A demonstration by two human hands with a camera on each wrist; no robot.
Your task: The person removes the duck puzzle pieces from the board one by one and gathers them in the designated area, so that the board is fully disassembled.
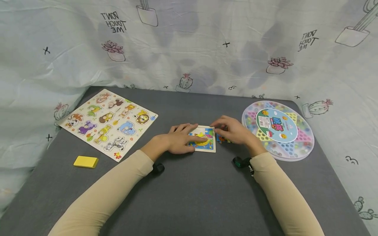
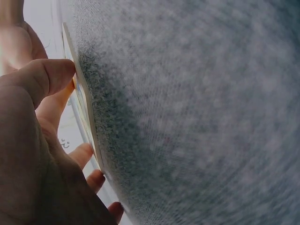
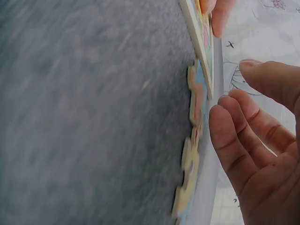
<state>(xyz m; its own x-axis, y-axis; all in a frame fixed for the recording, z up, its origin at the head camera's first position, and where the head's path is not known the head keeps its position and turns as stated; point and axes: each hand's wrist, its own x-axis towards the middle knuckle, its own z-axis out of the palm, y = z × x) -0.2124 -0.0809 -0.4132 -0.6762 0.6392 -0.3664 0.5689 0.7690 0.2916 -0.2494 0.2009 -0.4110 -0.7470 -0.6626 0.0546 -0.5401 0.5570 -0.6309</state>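
A small jigsaw puzzle board (image 1: 210, 146) with a pale frame and a bright picture lies on the grey table. My left hand (image 1: 180, 140) spreads across its left part, index finger stretched over the yellow shape in the picture, thumb (image 2: 58, 75) by the near edge. At the upper right corner of the board are the fingertips of my right hand (image 1: 231, 129). Its thumb stands apart from the bent fingers (image 3: 234, 126), with nothing between them. Beneath this hand, loose jigsaw pieces (image 3: 194, 159) lie against the board's right side, partly covered in the head view.
To the left lies a large animal peg puzzle board (image 1: 110, 123), with a yellow block (image 1: 85, 162) nearer me. A round, clear-lidded board game box (image 1: 301, 144) lies close to the right hand. Patterned white cloth (image 1: 200, 42) hangs behind the table.
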